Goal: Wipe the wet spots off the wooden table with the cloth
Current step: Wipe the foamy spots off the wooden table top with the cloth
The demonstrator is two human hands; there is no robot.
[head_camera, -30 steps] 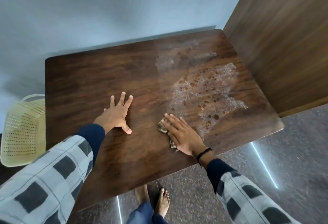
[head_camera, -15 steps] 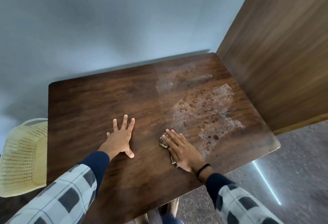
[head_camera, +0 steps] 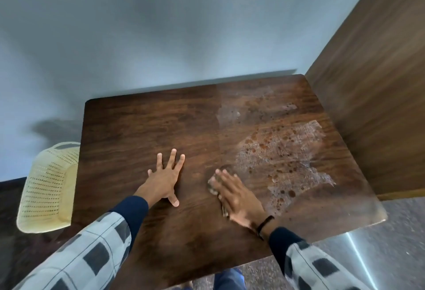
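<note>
- Off the left edge: a pale basket (head_camera: 49, 186) on the floor, clear of the work.
- Left hand (head_camera: 166, 180) spread flat on dry bench (head_camera: 128, 133), fingers splayed, holding nothing; good as a brace, best kept planted.
- Right hand (head_camera: 236, 199) flat and open, pressing a small crumpled cloth (head_camera: 212, 185) to the wood, fingers stretched over it rather than curled round; blurred, likely mid-stroke.
- Wet spots (head_camera: 282, 158) just to the right of the cloth, spreading toward the far right corner.
- Best done with even palm pressure, overlapping passes rightward, cloth refolded once soaked.
- Risk: thin cloth smearing water rather than lifting it.
</note>
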